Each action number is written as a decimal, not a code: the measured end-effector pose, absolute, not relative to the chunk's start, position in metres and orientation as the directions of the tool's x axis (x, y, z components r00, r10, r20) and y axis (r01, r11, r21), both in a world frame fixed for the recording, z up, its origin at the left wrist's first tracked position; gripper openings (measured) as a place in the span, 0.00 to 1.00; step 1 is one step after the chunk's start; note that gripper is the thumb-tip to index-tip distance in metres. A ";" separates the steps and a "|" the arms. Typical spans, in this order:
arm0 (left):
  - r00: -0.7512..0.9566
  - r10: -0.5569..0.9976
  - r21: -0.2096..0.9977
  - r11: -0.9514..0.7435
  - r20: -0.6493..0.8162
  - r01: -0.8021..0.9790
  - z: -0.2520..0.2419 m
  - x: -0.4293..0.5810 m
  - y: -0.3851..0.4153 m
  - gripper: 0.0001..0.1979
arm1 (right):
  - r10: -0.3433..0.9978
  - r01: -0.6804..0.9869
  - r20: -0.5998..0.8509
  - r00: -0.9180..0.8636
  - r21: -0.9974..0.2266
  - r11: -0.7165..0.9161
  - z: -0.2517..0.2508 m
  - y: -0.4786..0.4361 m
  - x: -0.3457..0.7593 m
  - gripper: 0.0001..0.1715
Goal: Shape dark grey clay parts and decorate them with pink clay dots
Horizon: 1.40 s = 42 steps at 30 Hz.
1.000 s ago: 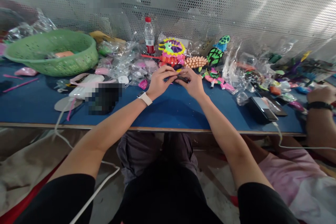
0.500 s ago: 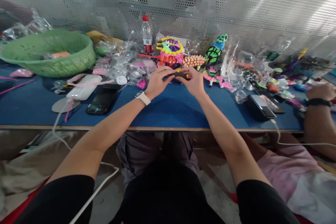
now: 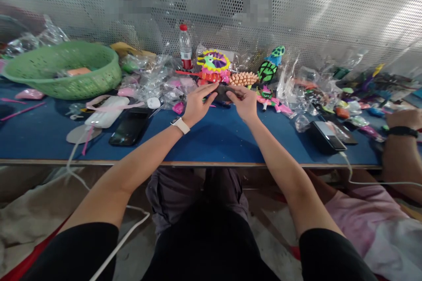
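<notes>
Between my two hands is a small dark piece (image 3: 223,93), which looks like modelling clay. My left hand (image 3: 198,103) grips its left side, fingers stretched along the top and the thumb at the near edge. On the other side my right hand (image 3: 245,102) pinches it between thumb and fingers, which cover part of it. Right behind the hands stand colourful clay figures: a yellow-rimmed purple one on a red-orange base (image 3: 214,63), a spiky tan one (image 3: 243,79) and a green-and-black turtle-like one (image 3: 268,69). A pink-and-green figure (image 3: 268,99) lies beside my right hand.
A green basket (image 3: 66,90), a white power bank (image 3: 107,112) and a black phone (image 3: 129,127) are on the left. Behind stands a red-capped bottle (image 3: 185,48). At right are a dark device with a cable (image 3: 326,136), plastic bags (image 3: 303,74) and another person's hand (image 3: 404,118).
The dark piece has been turned between my hands: its yellow and pink details showed before, and now a plain dark side shows. Both hands stay in nearly the same place.
</notes>
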<state>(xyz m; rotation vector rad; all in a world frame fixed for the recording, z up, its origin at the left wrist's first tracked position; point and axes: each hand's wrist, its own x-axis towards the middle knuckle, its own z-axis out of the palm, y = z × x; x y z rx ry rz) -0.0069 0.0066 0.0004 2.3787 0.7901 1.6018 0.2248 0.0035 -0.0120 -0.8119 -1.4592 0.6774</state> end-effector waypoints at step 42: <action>0.245 0.669 0.655 -0.741 0.702 0.146 -0.004 0.003 0.005 0.19 | 0.822 0.164 0.565 -0.067 -0.807 0.568 -0.007 -0.009 0.215 0.39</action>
